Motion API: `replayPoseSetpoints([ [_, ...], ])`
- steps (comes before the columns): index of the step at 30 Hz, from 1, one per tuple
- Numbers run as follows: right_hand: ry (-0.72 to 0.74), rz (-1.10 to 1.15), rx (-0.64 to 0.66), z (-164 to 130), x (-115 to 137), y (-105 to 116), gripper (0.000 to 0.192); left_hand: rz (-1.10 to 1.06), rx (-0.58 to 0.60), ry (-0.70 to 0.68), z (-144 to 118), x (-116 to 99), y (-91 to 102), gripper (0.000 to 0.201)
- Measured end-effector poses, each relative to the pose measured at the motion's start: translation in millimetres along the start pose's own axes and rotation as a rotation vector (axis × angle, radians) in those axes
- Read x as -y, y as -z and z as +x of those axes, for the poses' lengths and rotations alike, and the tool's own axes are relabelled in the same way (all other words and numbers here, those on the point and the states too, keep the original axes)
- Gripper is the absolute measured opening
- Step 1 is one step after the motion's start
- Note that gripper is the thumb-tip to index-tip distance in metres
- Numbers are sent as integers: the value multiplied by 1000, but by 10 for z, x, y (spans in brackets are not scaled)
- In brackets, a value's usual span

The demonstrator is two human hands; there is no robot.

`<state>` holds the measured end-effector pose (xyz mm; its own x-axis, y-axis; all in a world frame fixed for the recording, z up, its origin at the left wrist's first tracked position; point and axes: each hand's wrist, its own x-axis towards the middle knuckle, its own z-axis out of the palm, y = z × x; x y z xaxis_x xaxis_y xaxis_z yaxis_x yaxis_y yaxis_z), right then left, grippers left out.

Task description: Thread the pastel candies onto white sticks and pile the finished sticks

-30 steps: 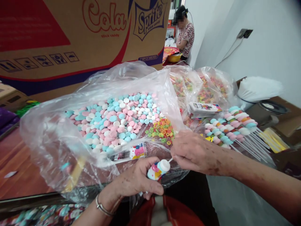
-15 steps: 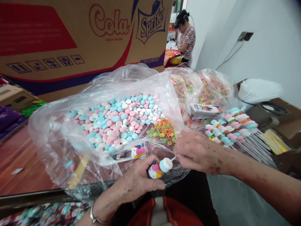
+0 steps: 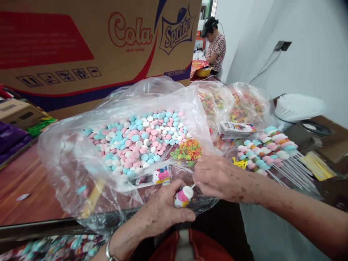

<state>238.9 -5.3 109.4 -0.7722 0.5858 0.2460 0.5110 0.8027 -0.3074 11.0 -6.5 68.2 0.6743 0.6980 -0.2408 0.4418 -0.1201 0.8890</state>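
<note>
Candy [image 3: 188, 192] slid deeper into wrapper [image 3: 180, 200] | carton [image 3: 103, 54]: "Cola", "Sprite" | wrapper print unclear

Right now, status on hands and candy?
Left hand holding colourful printed wrapper, round white candy at its end. Right hand gripping thin white stick. Clear crumpled plastic bag nearby.

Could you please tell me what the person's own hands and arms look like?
The left hand and right hand are both ungloved. A silver-coloured bracelet, a slim rounded band, circles the left wrist; none shows on the right. No sleeves or cables are visible on either forearm.
</note>
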Motion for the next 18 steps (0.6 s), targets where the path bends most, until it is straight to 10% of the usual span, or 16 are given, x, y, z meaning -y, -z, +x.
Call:
replayPoseSetpoints([
  [18,-68,-16,200,156,223,-94,17,-173,-32,-13,15,-52,-134,36],
])
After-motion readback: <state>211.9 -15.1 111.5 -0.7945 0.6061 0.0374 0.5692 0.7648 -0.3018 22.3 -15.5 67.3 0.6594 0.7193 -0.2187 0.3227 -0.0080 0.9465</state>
